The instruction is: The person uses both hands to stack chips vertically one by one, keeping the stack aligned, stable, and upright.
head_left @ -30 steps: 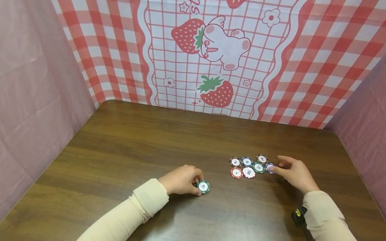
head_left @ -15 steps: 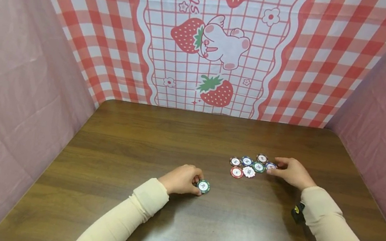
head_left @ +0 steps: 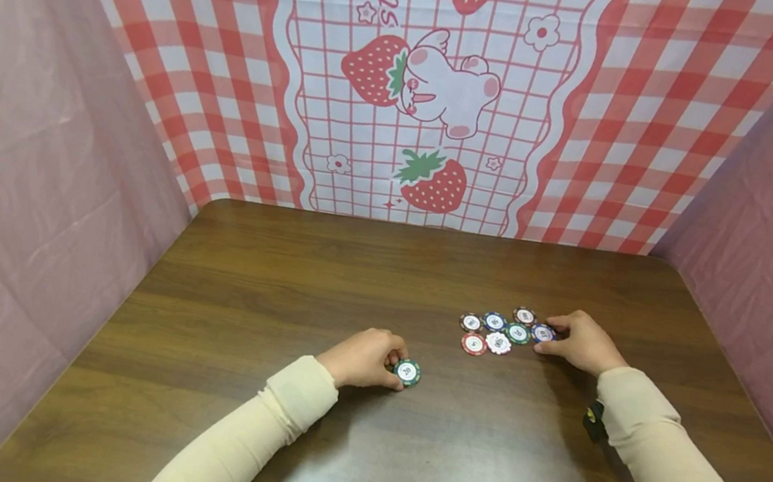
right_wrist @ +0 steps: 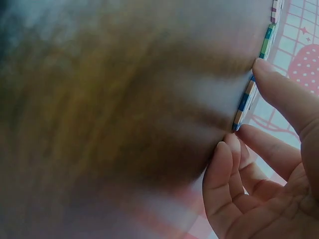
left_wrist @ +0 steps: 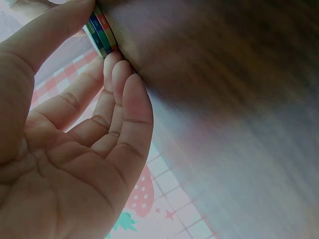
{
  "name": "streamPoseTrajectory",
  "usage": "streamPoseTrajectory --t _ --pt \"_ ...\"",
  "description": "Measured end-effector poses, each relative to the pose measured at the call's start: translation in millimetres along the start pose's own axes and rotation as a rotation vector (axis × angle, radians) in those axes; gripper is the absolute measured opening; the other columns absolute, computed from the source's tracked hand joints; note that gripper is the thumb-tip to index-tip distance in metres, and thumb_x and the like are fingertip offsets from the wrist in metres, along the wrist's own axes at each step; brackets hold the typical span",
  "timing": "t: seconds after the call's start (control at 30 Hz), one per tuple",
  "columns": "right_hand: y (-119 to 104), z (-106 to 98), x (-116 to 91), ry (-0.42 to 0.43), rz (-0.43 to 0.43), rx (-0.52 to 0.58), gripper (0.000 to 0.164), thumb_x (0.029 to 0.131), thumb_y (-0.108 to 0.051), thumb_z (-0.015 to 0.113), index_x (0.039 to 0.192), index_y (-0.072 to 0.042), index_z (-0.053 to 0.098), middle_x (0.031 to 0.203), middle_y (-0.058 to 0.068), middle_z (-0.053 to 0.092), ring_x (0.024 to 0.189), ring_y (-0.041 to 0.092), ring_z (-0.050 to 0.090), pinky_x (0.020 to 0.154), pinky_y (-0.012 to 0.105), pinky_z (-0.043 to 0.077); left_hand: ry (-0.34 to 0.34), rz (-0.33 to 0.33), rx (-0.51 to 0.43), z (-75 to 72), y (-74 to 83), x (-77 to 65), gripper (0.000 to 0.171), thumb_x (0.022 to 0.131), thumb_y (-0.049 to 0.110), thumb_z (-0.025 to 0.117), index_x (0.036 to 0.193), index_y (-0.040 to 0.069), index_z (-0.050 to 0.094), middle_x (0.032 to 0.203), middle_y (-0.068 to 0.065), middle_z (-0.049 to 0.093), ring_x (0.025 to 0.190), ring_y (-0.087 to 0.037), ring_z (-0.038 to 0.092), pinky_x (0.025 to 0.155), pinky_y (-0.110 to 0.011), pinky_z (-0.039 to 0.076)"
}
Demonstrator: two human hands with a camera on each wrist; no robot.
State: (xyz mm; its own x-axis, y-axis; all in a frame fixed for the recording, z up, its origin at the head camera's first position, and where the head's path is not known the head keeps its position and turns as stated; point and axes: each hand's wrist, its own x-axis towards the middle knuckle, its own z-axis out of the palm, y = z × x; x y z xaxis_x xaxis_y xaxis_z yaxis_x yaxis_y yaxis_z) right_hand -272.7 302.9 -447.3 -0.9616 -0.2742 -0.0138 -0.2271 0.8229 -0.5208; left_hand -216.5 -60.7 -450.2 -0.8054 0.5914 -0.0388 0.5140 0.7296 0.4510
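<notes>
My left hand (head_left: 364,357) grips a short stack of poker chips (head_left: 407,372) near the middle of the table. A green chip is on top, and the left wrist view shows green, blue and red edges in the stack (left_wrist: 102,32) between thumb and fingers. At the right end of a flat cluster, my right hand (head_left: 586,344) pinches a blue chip (head_left: 543,334) by its rim, thumb on the near side and fingers on the far side. From the right wrist, that blue chip (right_wrist: 242,104) lies flat on the table.
Left of the blue chip lie a green chip (head_left: 517,333), a white chip (head_left: 498,343), a red chip (head_left: 473,344), another blue chip (head_left: 494,321) and two dark brownish chips (head_left: 525,316). Behind the wooden table (head_left: 323,256) hangs a strawberry-print cloth (head_left: 433,185).
The right thumb has moved from over the blue chip to its near edge, and the right hand has shifted slightly left. The left hand and its stack have stayed put.
</notes>
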Motion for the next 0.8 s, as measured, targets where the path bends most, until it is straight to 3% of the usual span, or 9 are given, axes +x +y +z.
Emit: streamPoseTrajectory --t 0.23,0.8 --pt "-6.0 -2.3 0.9 -0.006 0.056 -0.035 0.057 0.073 -0.028 0.076 0.114 0.008 0.059 0.107 0.028 0.058 0.088 0.029 0.05 0.079 0.047 0.04 0.002 -0.003 -0.002 -0.2 0.3 0.0 0.032 0.067 0.027 0.08 0.091 0.013 0.065 0.08 0.005 0.06 0.075 -0.006 0.052 0.069 -0.019 0.042" --pt "-5.8 -1.2 1.6 0.01 0.064 -0.079 0.042 0.074 -0.027 0.075 0.104 0.001 0.068 0.104 0.021 0.06 0.093 0.031 0.053 0.08 0.049 0.041 0.007 0.007 0.017 1.9 -1.7 0.7 0.031 0.067 0.028 0.08 0.09 0.014 0.065 0.078 0.007 0.059 0.074 -0.005 0.052 0.069 -0.019 0.042"
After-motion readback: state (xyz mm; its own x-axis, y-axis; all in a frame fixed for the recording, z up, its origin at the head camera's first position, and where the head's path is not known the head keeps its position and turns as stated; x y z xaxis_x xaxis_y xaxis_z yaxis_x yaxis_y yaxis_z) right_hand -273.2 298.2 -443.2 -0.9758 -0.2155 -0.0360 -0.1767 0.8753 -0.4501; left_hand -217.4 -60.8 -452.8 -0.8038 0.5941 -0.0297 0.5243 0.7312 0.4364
